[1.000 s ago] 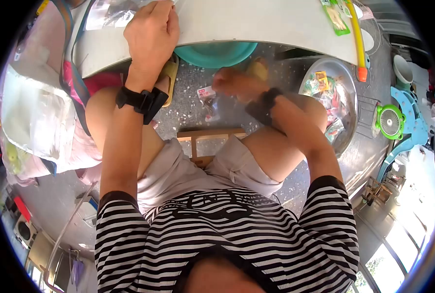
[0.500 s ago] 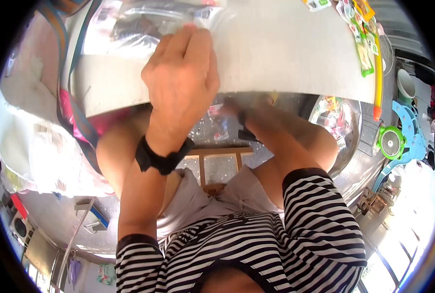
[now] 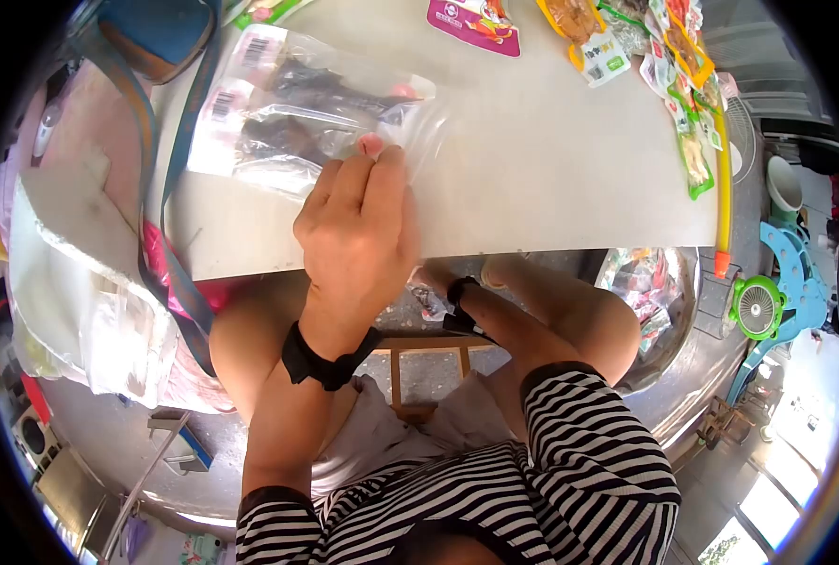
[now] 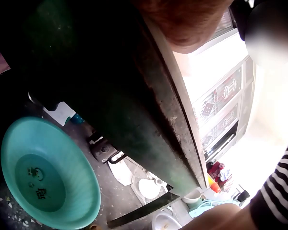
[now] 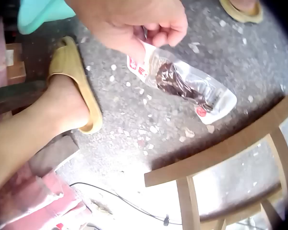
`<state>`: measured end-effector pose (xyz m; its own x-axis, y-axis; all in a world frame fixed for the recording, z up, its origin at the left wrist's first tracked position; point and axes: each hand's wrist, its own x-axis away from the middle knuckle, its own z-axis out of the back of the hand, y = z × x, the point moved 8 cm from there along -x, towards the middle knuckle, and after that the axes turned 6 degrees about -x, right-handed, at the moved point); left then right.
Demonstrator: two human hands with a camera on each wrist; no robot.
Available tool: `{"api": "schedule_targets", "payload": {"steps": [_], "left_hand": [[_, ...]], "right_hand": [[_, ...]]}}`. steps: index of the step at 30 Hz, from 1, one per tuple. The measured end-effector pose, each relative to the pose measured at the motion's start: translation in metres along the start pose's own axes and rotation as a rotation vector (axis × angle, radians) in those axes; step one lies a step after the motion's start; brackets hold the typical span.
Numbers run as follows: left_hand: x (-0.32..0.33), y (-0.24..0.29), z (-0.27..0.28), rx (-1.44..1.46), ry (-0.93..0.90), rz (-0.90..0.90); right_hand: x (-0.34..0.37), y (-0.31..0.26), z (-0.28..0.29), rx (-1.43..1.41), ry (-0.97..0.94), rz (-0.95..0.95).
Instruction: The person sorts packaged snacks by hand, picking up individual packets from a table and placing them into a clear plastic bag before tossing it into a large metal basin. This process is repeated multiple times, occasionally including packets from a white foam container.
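Note:
At the table edge in the head view, my left hand (image 3: 355,226) has its fingers curled at the near edge of clear snack packets (image 3: 292,132) with dark pieces inside. The fingertips are hidden beneath the hand, beside a round red mark. Only the base of that hand (image 4: 185,24) shows at the top of the left wrist view. Down between the knees, my right hand (image 5: 134,21) pinches the white-and-red end of another clear snack packet (image 5: 180,84) with a dark meat-like piece in it. That packet hangs close over the speckled floor.
Several colourful snack packets (image 3: 691,141) lie along the table's right side, near a yellow tube (image 3: 724,188). A metal basin (image 3: 688,311) of packets stands by the right knee. A teal basin (image 4: 81,167) sits under the table; a wooden stool (image 5: 221,148) is below me.
The head view has tilted toward the table, showing more of its top. My right hand has reached the packet on the floor and now grips it. My left hand stays by the table packets.

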<state>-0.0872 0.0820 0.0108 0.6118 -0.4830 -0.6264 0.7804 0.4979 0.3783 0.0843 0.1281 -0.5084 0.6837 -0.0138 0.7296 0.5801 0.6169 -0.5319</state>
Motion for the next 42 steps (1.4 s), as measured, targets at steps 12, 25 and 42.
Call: {"api": "schedule_targets", "payload": {"steps": [12,25,42], "left_hand": [[0.004,-0.002,0.001,-0.019,-0.014,-0.007],[-0.003,-0.009,0.012,0.196,0.038,0.093],[-0.003,-0.017,0.014,0.352,0.097,0.122]], "right_hand": [[0.147,-0.203,0.123,-0.191,0.016,0.318],[0.32,-0.256,0.206,-0.889,-0.199,0.437],[0.364,-0.29,0.368,0.207,1.149,0.553]]}}
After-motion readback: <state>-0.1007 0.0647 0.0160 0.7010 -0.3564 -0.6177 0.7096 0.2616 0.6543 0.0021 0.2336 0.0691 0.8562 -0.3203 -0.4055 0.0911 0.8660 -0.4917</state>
